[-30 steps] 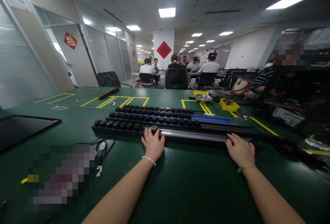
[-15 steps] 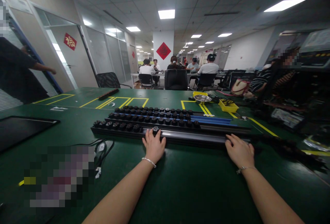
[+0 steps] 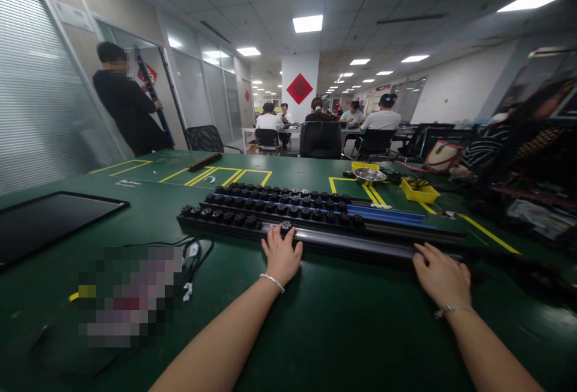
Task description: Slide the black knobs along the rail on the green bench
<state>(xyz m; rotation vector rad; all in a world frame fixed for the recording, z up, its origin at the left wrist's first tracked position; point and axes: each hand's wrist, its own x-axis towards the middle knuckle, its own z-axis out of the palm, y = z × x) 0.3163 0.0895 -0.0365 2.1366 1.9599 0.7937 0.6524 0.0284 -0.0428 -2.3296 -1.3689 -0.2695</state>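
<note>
A long black rail [image 3: 342,240] lies across the green table before me, with a row of black round knob-like pieces [image 3: 217,215] along its left part. My left hand [image 3: 282,255] has its fingers closed around a single black round piece [image 3: 285,226] that sits on the rail, apart from that row. Farther right, my right hand [image 3: 444,276] curls over the rail near its right end, thumb on the near side. Its fingertips are partly hidden. Behind lie more rails with similar pieces, including a blue rail [image 3: 392,215].
A black tray-like panel [image 3: 58,220] lies at left, near a blurred-out item with black cables [image 3: 195,260]. Farther back are a metal bowl [image 3: 368,174] and a yellow bin [image 3: 419,190]. A person [image 3: 124,100] holding a long pole stands beyond the table.
The view has turned slightly left, so the table appears farther right. Both hands keep their places on the rail. The person at left has come more fully into view, near the door.
</note>
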